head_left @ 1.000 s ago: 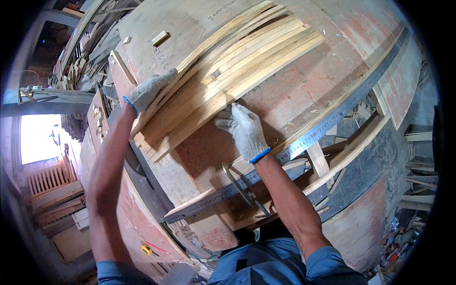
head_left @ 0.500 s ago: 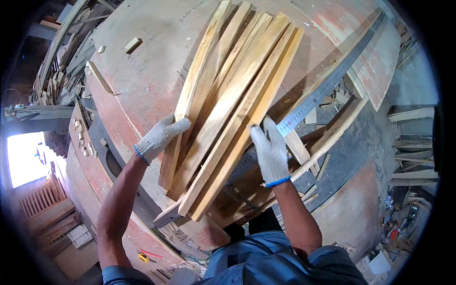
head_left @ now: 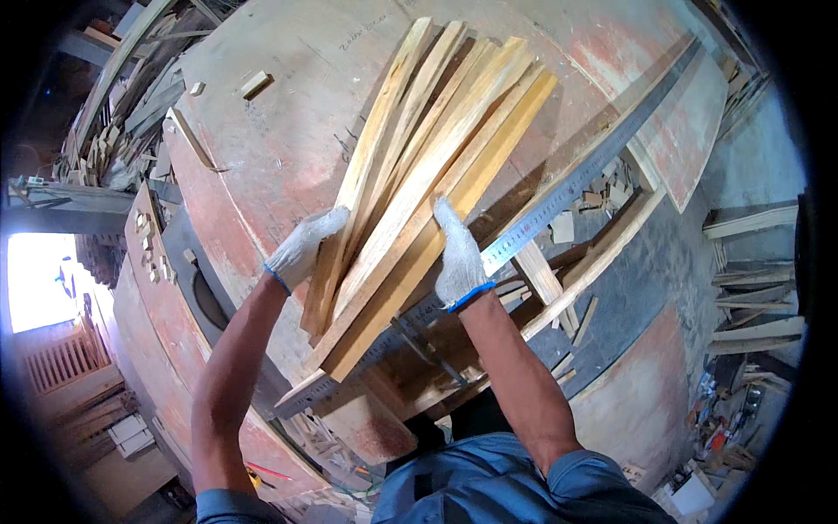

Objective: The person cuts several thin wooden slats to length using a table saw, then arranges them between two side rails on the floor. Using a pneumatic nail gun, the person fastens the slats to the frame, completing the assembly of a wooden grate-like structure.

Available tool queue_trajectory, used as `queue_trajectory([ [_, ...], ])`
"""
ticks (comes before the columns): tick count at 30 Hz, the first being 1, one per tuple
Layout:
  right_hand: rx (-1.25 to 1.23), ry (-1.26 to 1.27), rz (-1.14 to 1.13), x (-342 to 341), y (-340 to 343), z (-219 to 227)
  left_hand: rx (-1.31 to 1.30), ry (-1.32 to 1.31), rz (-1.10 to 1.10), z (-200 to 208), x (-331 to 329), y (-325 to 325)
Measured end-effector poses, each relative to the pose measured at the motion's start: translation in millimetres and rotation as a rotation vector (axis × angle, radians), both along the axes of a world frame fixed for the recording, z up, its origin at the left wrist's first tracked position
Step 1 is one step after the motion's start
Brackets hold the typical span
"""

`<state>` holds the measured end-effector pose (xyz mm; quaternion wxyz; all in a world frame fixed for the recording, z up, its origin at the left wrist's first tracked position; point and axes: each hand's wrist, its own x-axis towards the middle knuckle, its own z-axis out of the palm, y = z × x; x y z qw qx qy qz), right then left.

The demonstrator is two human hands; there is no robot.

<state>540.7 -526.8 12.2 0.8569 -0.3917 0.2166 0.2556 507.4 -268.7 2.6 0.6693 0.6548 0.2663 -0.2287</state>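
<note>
Several long pale wooden strips point(head_left: 441, 162) lie side by side in a bundle, slanting from near my body to the far middle, fanned out at the far ends. My left hand point(head_left: 307, 246), in a white knit glove with a blue cuff, grips the bundle's left side near the close end. My right hand point(head_left: 460, 255), gloved the same way, presses against the right side, its fingertips over the rightmost strips. Both palms are hidden. Beneath the near ends and off to the right runs a long metal ruler point(head_left: 559, 205) along a wooden edge.
The worn pinkish-grey board surface point(head_left: 253, 157) carries a small wood block point(head_left: 256, 84) and a thin stick point(head_left: 194, 140). Right of the ruler is a wooden frame point(head_left: 602, 253) with offcuts inside. Scrap wood point(head_left: 122, 113) is piled at the far left, more boards point(head_left: 755, 279) at the right.
My right hand has moved left, from the bundle's edge to over the rightmost strips. The strips have shifted and lie closer together at the near end. My left hand still grips their left side.
</note>
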Motion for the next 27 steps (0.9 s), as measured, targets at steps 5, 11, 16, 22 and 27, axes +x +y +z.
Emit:
queue_trajectory([
  [5, -0.061, 0.053, -0.001, 3.6, 3.3, -8.5, 0.119, -0.055, -0.034, 2.0, -2.6, -9.9],
  [11, 0.182, 0.009, 0.038, 6.5, 6.5, -2.1, 0.217, -0.116, 0.001, -0.8, -7.4, -2.4],
  [16, 0.08, -0.083, 0.011, 14.0, 1.3, 3.6, 0.05, -0.049, 0.108, 36.2, 4.2, -12.3],
  [22, 0.135, -0.138, 0.033, 6.0, -2.6, -2.6, -0.015, -0.15, 0.174, 31.0, -17.7, -6.6],
  [27, 0.136, -0.053, -0.005, -2.8, -13.7, 36.5, -0.013, -0.077, 0.184, 33.2, -20.0, 2.0],
])
